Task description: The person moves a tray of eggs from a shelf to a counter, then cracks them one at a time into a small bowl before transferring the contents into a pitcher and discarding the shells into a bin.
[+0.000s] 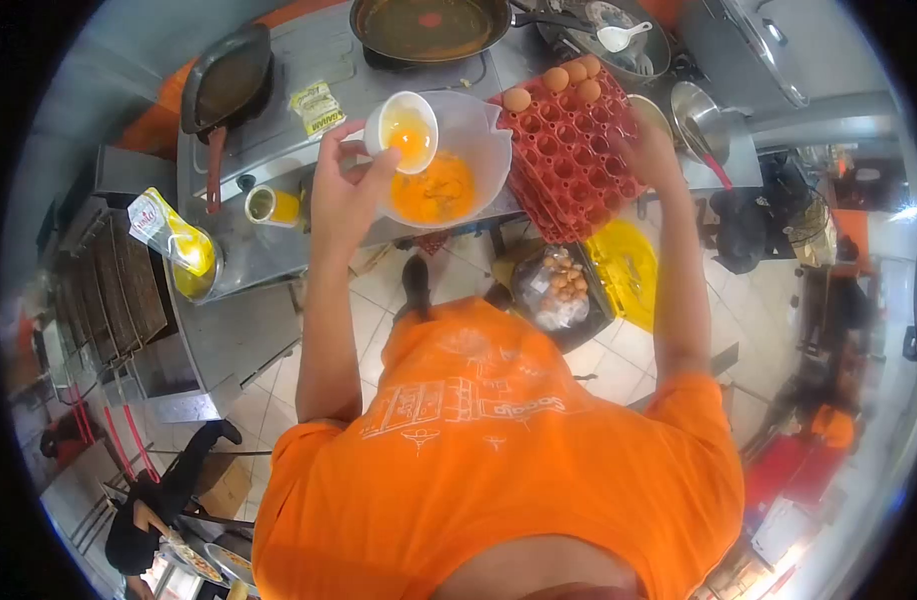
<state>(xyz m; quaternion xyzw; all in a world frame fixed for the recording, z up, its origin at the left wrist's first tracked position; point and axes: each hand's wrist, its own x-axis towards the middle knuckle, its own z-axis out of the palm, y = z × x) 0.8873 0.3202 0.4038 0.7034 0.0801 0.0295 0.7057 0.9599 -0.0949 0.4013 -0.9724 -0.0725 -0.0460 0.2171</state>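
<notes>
My left hand (354,185) is closed around a small white cup (386,113) with a raw cracked egg (410,138) in it. The cup is tilted over the edge of a translucent mixing bowl (491,140), where orange-yellow egg (434,190) lies with yolk still streaky. On the right, my right hand (651,155) is at the side of a red egg tray (579,150); its fingers are smeared and I cannot tell if they hold anything. Several brown eggs (557,79) sit at the tray's far end, and most of its pockets are bare.
Pans (434,28) (229,80) stand at the back on the stove. A yellow packet (317,108), a jar (273,205) and a pouch in a metal container (194,250) lie left. Metal bowls (701,115) stand right. Below, a bin (559,290) holds eggshells beside its yellow lid (624,270).
</notes>
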